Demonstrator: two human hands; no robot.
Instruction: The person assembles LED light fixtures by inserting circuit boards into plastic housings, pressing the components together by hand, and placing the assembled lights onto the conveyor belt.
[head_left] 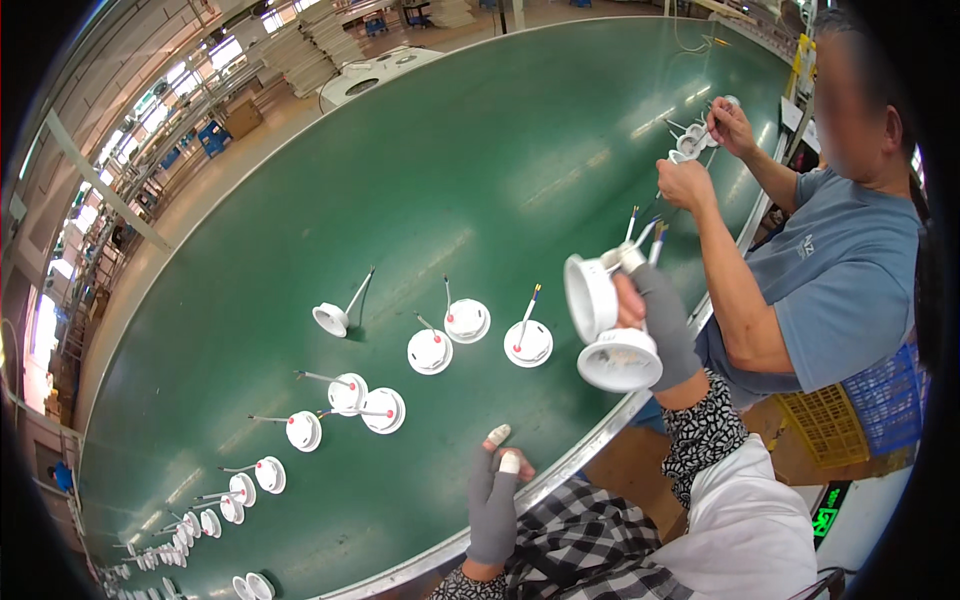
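My right hand (668, 315), in a grey fingerless glove with white fingertip covers, is closed round white round lamp housings. A cup-like housing (590, 298) and a lower housing (622, 362) show in its grip, with cable ends sticking up above the fingers. Part of what it holds is hidden behind the hand. Over the table's near edge, my left hand (494, 505) wears a like glove; its fingers are apart and nothing is in them. Closest ahead of my hands lies a white housing (528, 344) with its cable upright.
More cabled white housings (383, 410) trail across the green table (400, 210) toward the lower left. At right, a co-worker (840, 260) handles similar white parts (690, 142). Yellow (825, 425) and blue crates (885, 395) stand below. The metal table edge (590, 447) curves before me.
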